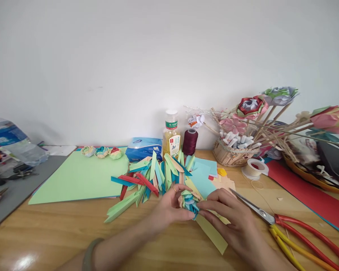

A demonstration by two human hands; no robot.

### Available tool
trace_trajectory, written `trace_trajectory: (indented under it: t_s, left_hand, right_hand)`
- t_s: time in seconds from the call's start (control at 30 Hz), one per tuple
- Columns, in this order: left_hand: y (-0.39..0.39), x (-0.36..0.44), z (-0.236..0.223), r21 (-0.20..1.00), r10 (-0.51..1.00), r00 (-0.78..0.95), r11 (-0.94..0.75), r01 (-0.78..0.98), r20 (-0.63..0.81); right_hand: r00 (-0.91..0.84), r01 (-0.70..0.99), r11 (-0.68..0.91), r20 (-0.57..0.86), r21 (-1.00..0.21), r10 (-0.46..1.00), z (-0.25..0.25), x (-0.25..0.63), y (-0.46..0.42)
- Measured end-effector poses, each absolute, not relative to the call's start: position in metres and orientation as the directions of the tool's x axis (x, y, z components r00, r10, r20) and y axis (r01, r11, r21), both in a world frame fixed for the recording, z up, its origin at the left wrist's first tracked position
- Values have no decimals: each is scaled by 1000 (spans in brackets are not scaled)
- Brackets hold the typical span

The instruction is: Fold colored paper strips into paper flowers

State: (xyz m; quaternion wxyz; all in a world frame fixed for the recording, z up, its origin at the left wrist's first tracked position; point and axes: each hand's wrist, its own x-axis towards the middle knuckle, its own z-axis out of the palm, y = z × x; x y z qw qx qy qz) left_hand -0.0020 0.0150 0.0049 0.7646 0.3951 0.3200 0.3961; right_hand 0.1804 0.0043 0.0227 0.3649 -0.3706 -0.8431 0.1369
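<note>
A small folded paper flower [190, 200] in green, blue and peach is between my two hands above the table. My left hand [171, 207] wraps round its left side, thumb below and fingers behind. On its right edge, the thumb and fingers of my right hand [228, 212] pinch the blue paper. The flower's underside is hidden. Beneath my right hand lies a pale yellow paper strip [213, 235]. Behind my hands, many folded paper strips [151, 177] in green, blue, red and peach lie in a heap.
Scissors [267, 216] with red and yellow handles lie open at the right. Three finished paper flowers [102, 152] rest on green sheets [81, 177]. Along the wall stand a tissue pack [144, 148], a drink bottle [171, 135], a thread cone [190, 142] and a basket [234, 155].
</note>
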Motion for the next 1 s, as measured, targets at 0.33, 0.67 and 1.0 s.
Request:
trace_trajectory:
  t_s: [0.33, 0.67, 1.0]
  left_hand:
    - [13, 1, 3, 913, 872, 456, 317, -256, -175]
    - [10, 0, 2, 943, 898, 395, 282, -177, -194]
    - [11, 2, 5, 932, 891, 402, 306, -194, -209]
  right_hand:
    - [-407, 498, 589, 429, -636, 807, 23, 177, 2]
    - [-414, 511, 669, 528, -539, 742, 29, 175, 1]
    - [-532, 587, 779, 621, -220, 576, 15, 183, 3]
